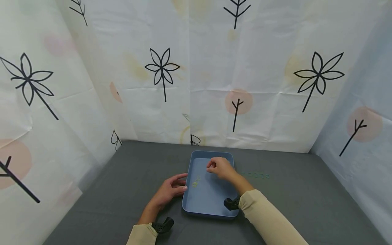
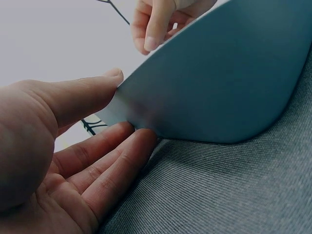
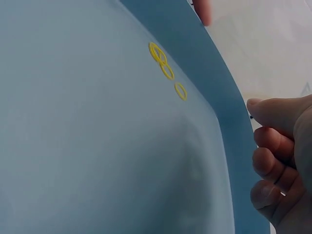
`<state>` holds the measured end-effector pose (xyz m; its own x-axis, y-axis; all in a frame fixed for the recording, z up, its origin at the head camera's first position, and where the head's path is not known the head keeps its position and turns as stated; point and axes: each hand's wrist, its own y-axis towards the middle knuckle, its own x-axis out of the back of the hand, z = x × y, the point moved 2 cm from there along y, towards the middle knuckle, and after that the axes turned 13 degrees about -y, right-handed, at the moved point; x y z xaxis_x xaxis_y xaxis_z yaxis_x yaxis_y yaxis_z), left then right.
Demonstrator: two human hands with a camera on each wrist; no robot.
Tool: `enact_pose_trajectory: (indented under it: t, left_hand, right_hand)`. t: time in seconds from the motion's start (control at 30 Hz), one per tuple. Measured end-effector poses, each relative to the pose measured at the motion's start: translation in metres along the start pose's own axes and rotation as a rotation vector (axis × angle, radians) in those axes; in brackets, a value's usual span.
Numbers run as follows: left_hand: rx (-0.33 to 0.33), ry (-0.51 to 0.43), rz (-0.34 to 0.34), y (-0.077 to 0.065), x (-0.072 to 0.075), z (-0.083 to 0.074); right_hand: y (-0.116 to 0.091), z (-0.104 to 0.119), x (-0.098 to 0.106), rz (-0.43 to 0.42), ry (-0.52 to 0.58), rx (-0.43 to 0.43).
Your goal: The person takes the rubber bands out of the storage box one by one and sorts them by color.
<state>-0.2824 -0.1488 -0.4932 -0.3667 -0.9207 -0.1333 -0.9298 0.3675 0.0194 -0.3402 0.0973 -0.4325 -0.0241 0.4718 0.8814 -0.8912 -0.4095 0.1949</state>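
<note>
A blue rectangular tray (image 1: 211,204) lies on the table. My left hand (image 1: 171,189) is at its left side. In the left wrist view, the thumb (image 2: 92,95) reaches the rim while nearly straight fingers (image 2: 129,158) touch the lower wall. Over the tray's far half hovers my right hand (image 1: 222,168), fingers curled and thumb near the index finger; no object shows between them. Thin yellow rings (image 1: 194,184) lie on the tray floor by its left wall. The right wrist view shows these yellow rings (image 3: 167,71) partly overlapping, one a little apart.
Several small green rings (image 1: 258,176) lie in a row on the dark grey table (image 1: 291,194), right of the tray. White patterned cloth (image 1: 208,75) walls the table at the back and both sides.
</note>
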Motion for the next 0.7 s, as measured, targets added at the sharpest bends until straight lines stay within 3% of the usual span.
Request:
enact_pose_trajectory:
  t: [0.7]
  left_hand:
    - [-0.005, -0.026, 0.019, 0.0, -0.001, -0.002]
  right_hand:
    - [0.01, 0.005, -0.026, 0.03, 0.003, -0.039]
